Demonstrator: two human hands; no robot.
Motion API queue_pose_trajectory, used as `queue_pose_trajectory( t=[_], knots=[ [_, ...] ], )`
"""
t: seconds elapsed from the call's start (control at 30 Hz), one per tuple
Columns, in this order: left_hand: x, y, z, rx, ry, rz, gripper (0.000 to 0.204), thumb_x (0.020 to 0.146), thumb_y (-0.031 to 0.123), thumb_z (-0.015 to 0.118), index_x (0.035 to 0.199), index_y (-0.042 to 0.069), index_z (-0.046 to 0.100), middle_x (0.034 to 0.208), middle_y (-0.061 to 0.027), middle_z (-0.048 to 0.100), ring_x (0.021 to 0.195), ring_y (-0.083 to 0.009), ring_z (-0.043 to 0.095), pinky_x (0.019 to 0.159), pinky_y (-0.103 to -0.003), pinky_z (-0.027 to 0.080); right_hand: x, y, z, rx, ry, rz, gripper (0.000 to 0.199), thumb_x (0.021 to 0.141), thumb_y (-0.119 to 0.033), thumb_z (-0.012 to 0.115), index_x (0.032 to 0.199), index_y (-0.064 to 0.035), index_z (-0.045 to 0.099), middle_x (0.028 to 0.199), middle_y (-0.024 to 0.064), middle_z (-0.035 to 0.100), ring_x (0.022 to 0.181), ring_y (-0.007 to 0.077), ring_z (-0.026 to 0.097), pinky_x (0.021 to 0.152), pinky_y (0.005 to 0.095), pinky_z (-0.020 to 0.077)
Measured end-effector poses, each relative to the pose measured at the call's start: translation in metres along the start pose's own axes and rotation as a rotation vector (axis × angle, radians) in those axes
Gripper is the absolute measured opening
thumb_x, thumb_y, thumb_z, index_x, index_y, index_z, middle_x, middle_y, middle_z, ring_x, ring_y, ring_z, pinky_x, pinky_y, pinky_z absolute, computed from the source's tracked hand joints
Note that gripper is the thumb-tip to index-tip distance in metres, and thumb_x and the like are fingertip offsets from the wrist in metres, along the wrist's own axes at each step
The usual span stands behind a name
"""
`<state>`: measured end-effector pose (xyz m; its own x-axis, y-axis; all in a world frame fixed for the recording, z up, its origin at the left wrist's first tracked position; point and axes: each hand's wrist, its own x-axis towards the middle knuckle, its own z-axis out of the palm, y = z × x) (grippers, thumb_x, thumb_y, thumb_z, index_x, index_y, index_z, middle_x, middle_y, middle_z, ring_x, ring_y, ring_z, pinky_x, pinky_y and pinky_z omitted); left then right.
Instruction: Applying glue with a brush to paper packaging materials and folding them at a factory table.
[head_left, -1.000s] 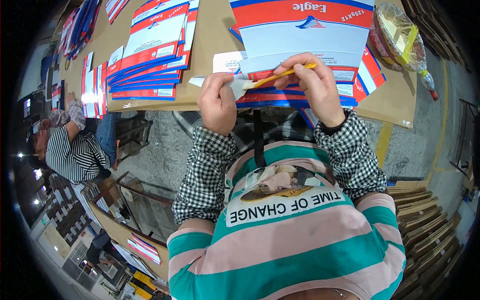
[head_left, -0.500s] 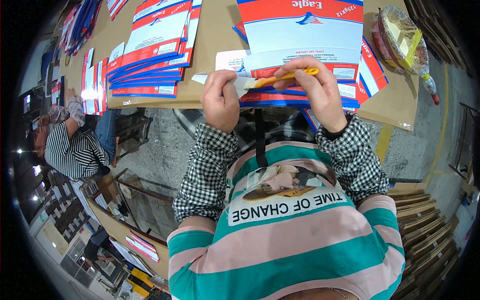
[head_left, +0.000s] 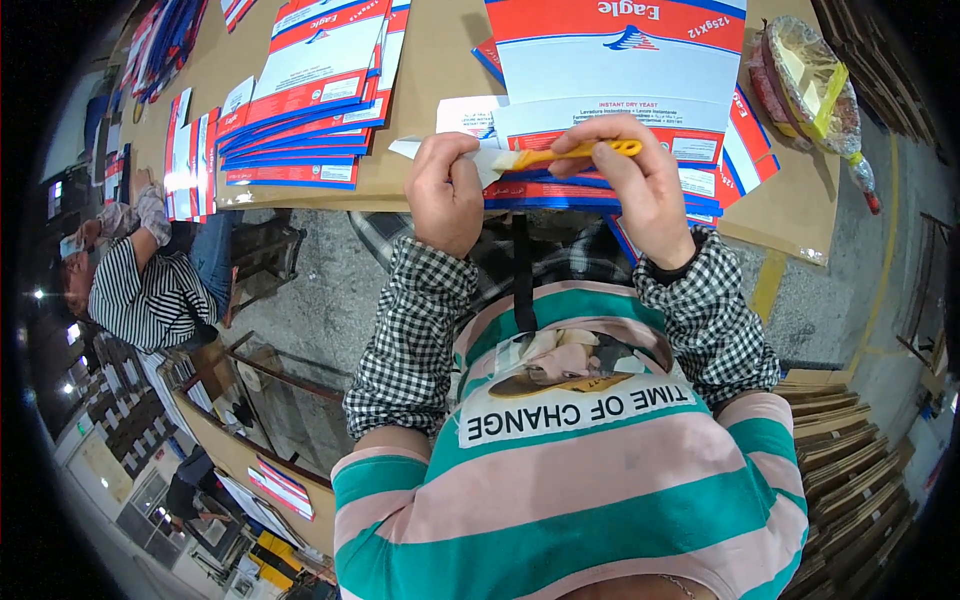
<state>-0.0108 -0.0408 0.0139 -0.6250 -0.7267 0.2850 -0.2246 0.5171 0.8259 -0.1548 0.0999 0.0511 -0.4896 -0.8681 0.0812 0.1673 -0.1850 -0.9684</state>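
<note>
A yellow-handled brush with pale bristles is gripped between the thumb and fingers of my right hand. Its bristle end touches or hovers just over a white cardboard flap; which of the two I cannot tell. My left hand is closed on that flap, thumb against curled fingers. Both hands are at the near edge of a stack of flat red, white and blue cartons. Folded carton edges lie between and below the hands.
Brown board covers the table. More carton stacks lie at left. A plastic-wrapped tub of pale paste stands at the far right. Another person in a striped top is at left. Stacked cardboard stands at lower right.
The brush's bristle end has shifted slightly along the flap, and the flap's angle differs a little. Both hands keep their hold. The whole view has shifted slightly.
</note>
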Motion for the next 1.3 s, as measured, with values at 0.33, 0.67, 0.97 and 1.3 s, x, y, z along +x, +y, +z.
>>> queue_pose_trajectory(
  t=[0.33,0.67,0.97,1.3],
  knots=[
    [0.000,-0.009,-0.002,0.003,-0.026,-0.036,0.014,0.080,-0.004,0.046,0.085,-0.004,0.059,0.087,-0.0162,0.060,0.080,-0.0265,0.060,0.072,-0.032,0.048,-0.002,-0.030,-0.015,0.209,0.013,0.033,0.022,0.092,-0.004,0.037,0.109,0.0038,0.049,0.110,0.0173,0.057,0.088,0.0203,0.061,0.081,0.0321,0.0490],
    [0.010,-0.013,-0.001,0.014,-0.077,-0.064,0.017,0.083,0.000,0.045,0.087,-0.004,0.060,0.089,-0.0169,0.060,0.081,-0.0265,0.060,0.073,-0.032,0.048,0.002,-0.002,-0.003,0.086,0.009,0.051,0.016,0.094,-0.008,0.043,0.100,0.0021,0.053,0.097,0.0121,0.063,0.076,0.0143,0.062,0.070,0.0266,0.0514],
    [0.010,-0.015,-0.001,0.009,-0.070,-0.065,0.017,0.083,0.000,0.045,0.085,-0.004,0.061,0.088,-0.0171,0.061,0.081,-0.0262,0.060,0.073,-0.033,0.048,0.002,0.001,-0.004,-0.019,-0.048,0.100,0.016,0.093,-0.007,0.042,0.099,0.0027,0.053,0.095,0.0119,0.062,0.077,0.0143,0.062,0.071,0.0264,0.0515],
    [0.009,-0.012,-0.002,0.009,-0.060,-0.036,0.016,0.083,-0.001,0.045,0.084,-0.005,0.061,0.088,-0.0170,0.061,0.081,-0.0259,0.060,0.072,-0.033,0.048,0.003,-0.007,-0.004,-0.020,-0.070,0.098,0.016,0.092,-0.006,0.042,0.096,0.0028,0.055,0.087,0.0097,0.061,0.076,0.0129,0.061,0.070,0.0250,0.0508]
  ],
)
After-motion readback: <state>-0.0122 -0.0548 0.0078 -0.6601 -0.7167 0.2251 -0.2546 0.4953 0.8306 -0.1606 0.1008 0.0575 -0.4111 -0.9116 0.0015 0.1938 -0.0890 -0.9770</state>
